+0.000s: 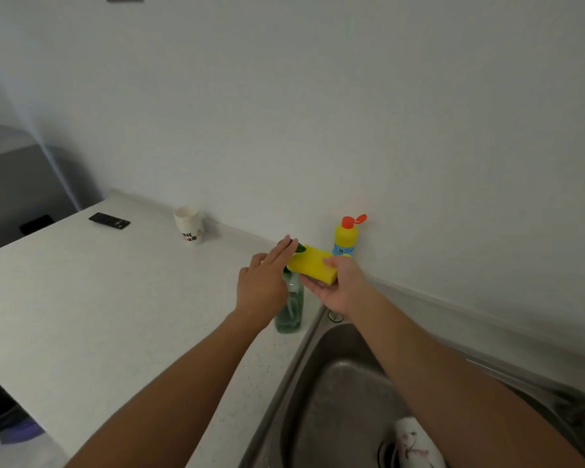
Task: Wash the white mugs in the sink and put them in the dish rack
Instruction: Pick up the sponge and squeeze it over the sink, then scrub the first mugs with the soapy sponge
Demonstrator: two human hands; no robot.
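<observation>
Soaping: our left hand (262,285) rests flat-fingered on the green plastic pump bottle (289,314), our right hand (338,290) grips the yellow foam sponge (313,265) at its spout, white ceramic mug (412,444) in the steel sink (335,383); next, we press down.

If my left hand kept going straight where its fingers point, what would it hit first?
Likely the pump head of the soap bottle, at the left hand's fingertips; it may already touch. Beyond that, the wall.

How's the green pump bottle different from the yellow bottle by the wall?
The green pump bottle is translucent; the yellow bottle is opaque. The green one's pump sits under the left hand; the yellow one's red cap is flipped open. Both stand upright on the counter.
</observation>
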